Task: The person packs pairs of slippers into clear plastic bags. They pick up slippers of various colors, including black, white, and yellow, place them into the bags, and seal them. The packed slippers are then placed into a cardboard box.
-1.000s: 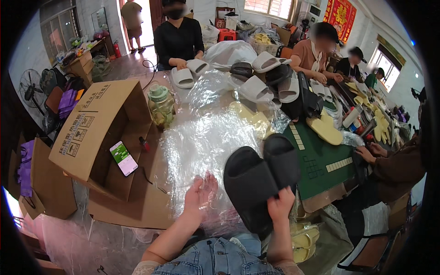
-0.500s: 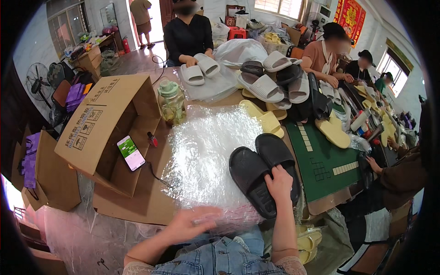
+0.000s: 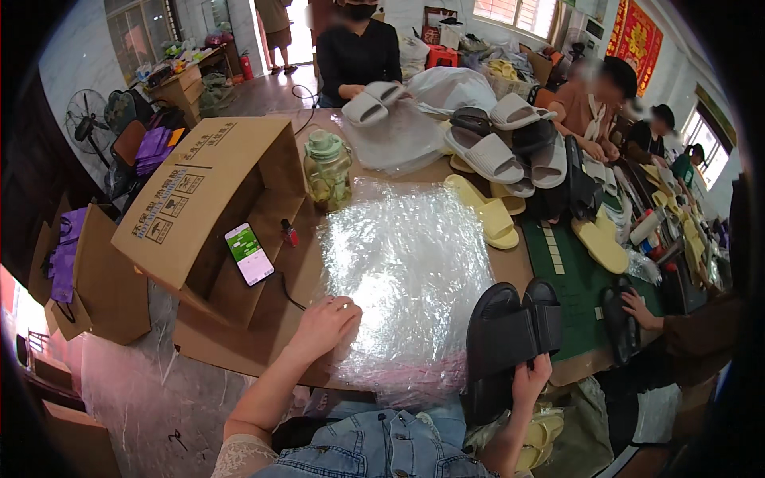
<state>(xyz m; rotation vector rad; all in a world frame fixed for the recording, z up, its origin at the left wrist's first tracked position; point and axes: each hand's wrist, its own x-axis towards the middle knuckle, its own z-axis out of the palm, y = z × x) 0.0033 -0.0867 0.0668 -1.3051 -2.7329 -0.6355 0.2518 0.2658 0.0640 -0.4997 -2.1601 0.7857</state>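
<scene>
Black slippers (image 3: 502,341), held in the right hand (image 3: 531,378), have shifted right of the plastic sheets (image 3: 406,263), over the table's (image 3: 243,349) near edge. Left hand (image 3: 328,325), fingers curled, has moved to the sheets' left edge; grip cannot be told.

open cardboard box (image 3: 239,155), lit phone (image 3: 249,255); green-lidded jar (image 3: 327,177) just beside box; standing fan (image 3: 88,126); red wall banner (image 3: 635,48)

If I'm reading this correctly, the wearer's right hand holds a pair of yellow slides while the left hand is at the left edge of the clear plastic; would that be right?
Not quite: the pair of slides in the right hand is black, not yellow, as the head view shows. The left hand is indeed at the left edge of the clear plastic.
</scene>
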